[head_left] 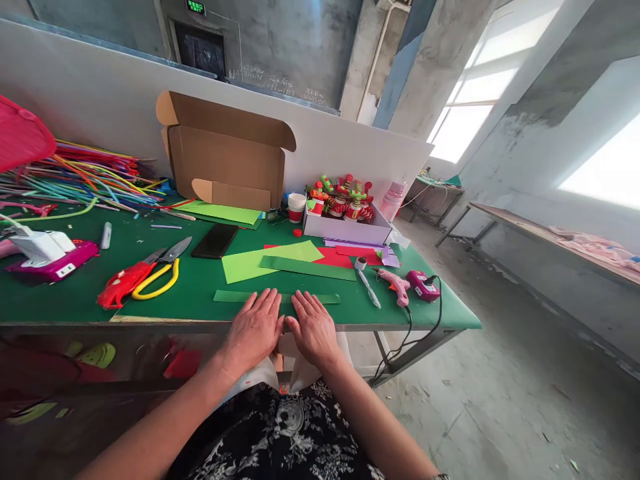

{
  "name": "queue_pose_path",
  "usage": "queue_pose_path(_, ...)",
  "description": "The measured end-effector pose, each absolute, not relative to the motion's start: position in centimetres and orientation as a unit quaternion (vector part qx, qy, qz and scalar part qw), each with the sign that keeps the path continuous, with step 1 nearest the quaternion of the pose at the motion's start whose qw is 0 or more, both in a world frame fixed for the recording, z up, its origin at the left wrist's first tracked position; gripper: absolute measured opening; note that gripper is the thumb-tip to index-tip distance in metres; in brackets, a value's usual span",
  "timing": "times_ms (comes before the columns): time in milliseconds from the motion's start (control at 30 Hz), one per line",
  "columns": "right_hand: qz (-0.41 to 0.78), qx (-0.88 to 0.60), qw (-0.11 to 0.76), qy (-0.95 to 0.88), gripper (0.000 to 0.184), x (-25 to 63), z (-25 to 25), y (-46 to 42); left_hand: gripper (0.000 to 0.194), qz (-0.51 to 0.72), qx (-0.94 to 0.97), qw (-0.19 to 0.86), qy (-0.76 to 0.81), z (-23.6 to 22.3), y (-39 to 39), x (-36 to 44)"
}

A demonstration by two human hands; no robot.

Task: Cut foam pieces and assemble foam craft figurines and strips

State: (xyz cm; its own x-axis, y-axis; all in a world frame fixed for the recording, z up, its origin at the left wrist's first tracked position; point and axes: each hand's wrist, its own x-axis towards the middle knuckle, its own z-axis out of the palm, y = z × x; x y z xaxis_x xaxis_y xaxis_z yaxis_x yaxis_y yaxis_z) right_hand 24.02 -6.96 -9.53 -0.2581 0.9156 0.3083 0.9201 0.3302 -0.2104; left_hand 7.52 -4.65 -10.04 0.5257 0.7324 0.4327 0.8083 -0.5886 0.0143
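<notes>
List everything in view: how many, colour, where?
Strip: one, green, front edge
Papers: several, green, red, purple, middle and back
Scissors: count unclear, red and yellow handles, left
Phone: one, black, left of centre
Rods: many, multicoloured, far left
Cardboard box: one, brown, back
Cups: stacked, white and red, back
Crafts: several, red and green, white tray
Bottle: one, pink, back right
Pen: one, white, right
Glue gun: one, pink, right
Power blocks: two, magenta, both sides
Table: one, green, front
Left hand, right hand: bare, on strip
</notes>
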Motion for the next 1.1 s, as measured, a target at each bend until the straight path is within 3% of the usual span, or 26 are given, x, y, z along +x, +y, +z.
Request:
queue_pose_path(533, -0.048, -0.641, 0.167, -0.747, 0.049, 29.6, -10.1, -7.8, 0.062, -0.241, -0.835, 0.105, -0.484, -11.4, -3.7, -2.3)
queue_pose_path(1100, -0.093, -0.647, 0.186, -0.734, 0.045, 31.1, -10.5, -8.1, 0.066, -0.247, -0.83, 0.117, -0.485, -11.7, -3.5, -4.1)
